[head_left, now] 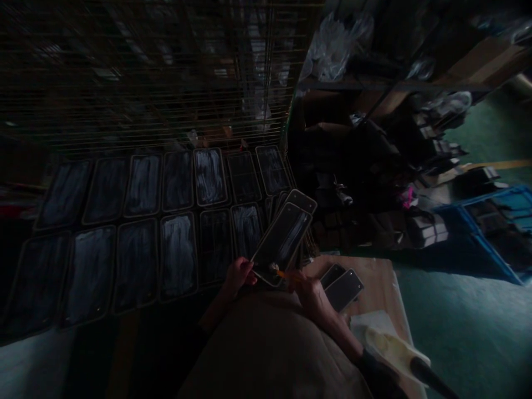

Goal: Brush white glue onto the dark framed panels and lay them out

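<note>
"Head view, dim light: what is at the left?"

"Two rows of dark panels (178,257) with rounded corners, many streaked whitish. Wire mesh (166,72) stands behind them."

"And the left hand (238,276)?"

"Near the middle, its thumb and fingers pinched together on the near left corner of the held panel (278,238), which is tilted in front of the person's body (266,343), far end pointing up to the right. Another panel (304,201) shows beyond that end."

"What about the right hand (310,293)?"

"Just right of the held panel, closed around a brush (281,274) with an orange handle. Its pale tip meets the panel's face near the lower end; a whitish streak runs along the face."

"And farther right?"

"A wooden surface (382,277) carries two overlapping panels (344,291), white paper (369,319) and, at its edge, a pale item (386,349) with a dark handle. Past it, a blue crate (467,227) sits on the green floor (449,310)."
</note>
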